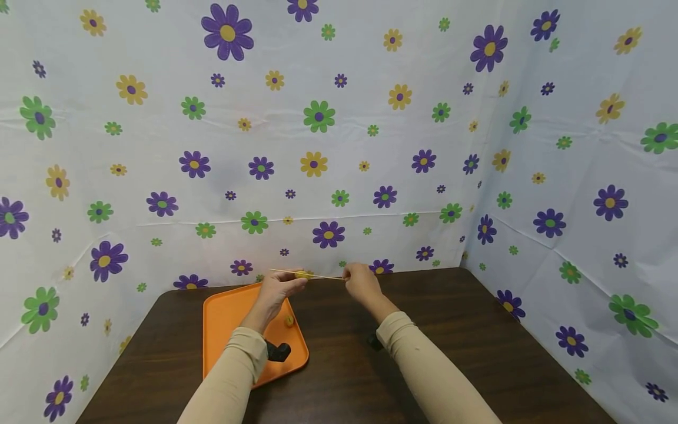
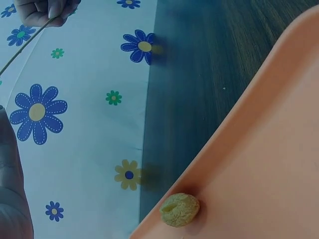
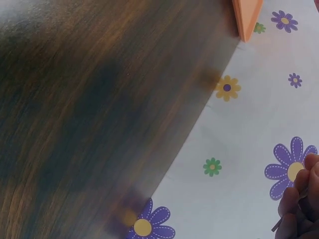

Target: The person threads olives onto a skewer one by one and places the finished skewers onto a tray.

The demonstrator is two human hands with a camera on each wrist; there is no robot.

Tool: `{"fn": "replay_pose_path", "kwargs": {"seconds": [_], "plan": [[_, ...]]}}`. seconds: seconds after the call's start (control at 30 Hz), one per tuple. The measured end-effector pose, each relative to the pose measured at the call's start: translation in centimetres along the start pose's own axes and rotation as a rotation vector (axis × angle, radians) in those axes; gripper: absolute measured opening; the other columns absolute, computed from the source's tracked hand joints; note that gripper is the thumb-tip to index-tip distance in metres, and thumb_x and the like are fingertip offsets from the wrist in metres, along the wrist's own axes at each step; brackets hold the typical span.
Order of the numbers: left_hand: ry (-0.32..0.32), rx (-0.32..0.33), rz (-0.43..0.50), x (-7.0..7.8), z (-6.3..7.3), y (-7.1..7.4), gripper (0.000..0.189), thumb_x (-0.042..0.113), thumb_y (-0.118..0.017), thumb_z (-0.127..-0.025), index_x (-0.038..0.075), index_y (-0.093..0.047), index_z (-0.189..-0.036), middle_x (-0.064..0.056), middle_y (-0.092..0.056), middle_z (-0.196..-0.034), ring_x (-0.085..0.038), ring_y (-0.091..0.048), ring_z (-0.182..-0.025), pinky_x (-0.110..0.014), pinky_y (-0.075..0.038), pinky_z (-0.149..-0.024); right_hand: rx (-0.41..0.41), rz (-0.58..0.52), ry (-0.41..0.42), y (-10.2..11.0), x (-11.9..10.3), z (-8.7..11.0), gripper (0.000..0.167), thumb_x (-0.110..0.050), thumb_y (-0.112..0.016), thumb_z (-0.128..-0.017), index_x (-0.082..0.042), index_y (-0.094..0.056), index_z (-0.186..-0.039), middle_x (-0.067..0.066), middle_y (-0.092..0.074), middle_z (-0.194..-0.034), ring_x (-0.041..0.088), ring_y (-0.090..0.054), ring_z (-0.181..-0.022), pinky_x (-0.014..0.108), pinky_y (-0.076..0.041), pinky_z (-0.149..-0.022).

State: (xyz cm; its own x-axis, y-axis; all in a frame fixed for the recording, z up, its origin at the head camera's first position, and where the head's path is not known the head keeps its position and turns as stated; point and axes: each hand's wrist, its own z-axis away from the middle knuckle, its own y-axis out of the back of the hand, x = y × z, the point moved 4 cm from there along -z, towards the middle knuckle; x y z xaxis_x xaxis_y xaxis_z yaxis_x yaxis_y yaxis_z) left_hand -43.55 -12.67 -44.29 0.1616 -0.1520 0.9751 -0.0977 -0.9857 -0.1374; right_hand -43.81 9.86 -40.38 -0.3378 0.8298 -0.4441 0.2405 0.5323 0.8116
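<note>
A thin wooden skewer (image 1: 325,277) is held level above the far part of the table, between the two hands. My left hand (image 1: 275,290) pinches a small yellow piece (image 1: 303,274) through which the skewer seems to run; the skewer's left end sticks out past the fingers. Fingers of my right hand (image 1: 362,284) are curled round the skewer's right end, and a short tip (image 3: 276,225) shows beyond them in the right wrist view. A wrinkled, yellowish round piece (image 2: 180,209) lies on the orange tray (image 1: 228,306), near its edge and below the left hand.
The dark wood table (image 1: 450,335) extends right of the tray. A white flowered cloth (image 1: 360,135) stands behind the table and along the right side. Black wrist devices (image 1: 278,352) are below both forearms.
</note>
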Motion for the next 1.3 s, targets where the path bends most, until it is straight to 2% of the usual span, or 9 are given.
{"fn": "replay_pose_path", "kwargs": {"seconds": [0.5,0.7,0.93,1.13,1.3], "plan": [[0.034,0.023,-0.008,-0.4,-0.1,-0.7,0.033,0.0,-0.075,-0.09,-0.007,-0.07,-0.121,-0.011,-0.074,-0.104,-0.032,-0.072,-0.098,-0.03,-0.06,-0.082,-0.022,-0.013,-0.008,-0.3,-0.6,0.2,0.024,0.012,-0.058,-0.085,-0.008,-0.068,-0.075,0.001,-0.059,-0.074,0.016,-0.049,-0.067,0.03,-0.041,-0.055],[0.044,0.029,-0.009,-0.6,-0.2,-1.0,0.033,0.0,-0.076,-0.09,-0.006,-0.07,-0.122,-0.013,-0.074,-0.106,-0.028,-0.073,-0.096,-0.03,-0.061,-0.082,-0.035,-0.026,-0.018,-0.4,-1.0,0.1,0.024,0.012,-0.057,-0.085,-0.007,-0.067,-0.074,0.0,-0.057,-0.073,0.016,-0.047,-0.067,0.028,-0.038,-0.053],[0.044,0.031,0.005,-0.6,-0.2,-1.4,0.036,0.0,-0.075,-0.09,-0.008,-0.068,-0.124,-0.012,-0.073,-0.106,-0.027,-0.073,-0.096,-0.03,-0.06,-0.083,-0.024,-0.016,-0.005,-0.3,-1.4,0.0,0.027,0.011,-0.058,-0.085,-0.012,-0.064,-0.073,0.0,-0.059,-0.074,0.016,-0.05,-0.068,0.029,-0.042,-0.055],[0.044,0.032,0.025,-0.7,-0.3,-1.9,0.038,0.0,-0.076,-0.089,-0.009,-0.067,-0.125,-0.01,-0.073,-0.103,-0.019,-0.072,-0.089,-0.028,-0.06,-0.082,-0.022,-0.001,-0.004,-0.4,-1.6,-0.1,0.021,0.01,-0.06,-0.086,-0.007,-0.069,-0.077,0.001,-0.06,-0.074,0.016,-0.05,-0.067,0.029,-0.043,-0.055],[0.048,0.03,0.022,-0.8,-0.3,-2.1,0.042,0.002,-0.077,-0.089,-0.011,-0.064,-0.128,-0.01,-0.074,-0.104,-0.021,-0.072,-0.092,-0.027,-0.06,-0.082,-0.018,0.011,0.005,-0.5,-1.7,-0.1,0.019,0.009,-0.062,-0.085,-0.007,-0.069,-0.077,0.0,-0.059,-0.073,0.016,-0.05,-0.066,0.029,-0.043,-0.055]]}}
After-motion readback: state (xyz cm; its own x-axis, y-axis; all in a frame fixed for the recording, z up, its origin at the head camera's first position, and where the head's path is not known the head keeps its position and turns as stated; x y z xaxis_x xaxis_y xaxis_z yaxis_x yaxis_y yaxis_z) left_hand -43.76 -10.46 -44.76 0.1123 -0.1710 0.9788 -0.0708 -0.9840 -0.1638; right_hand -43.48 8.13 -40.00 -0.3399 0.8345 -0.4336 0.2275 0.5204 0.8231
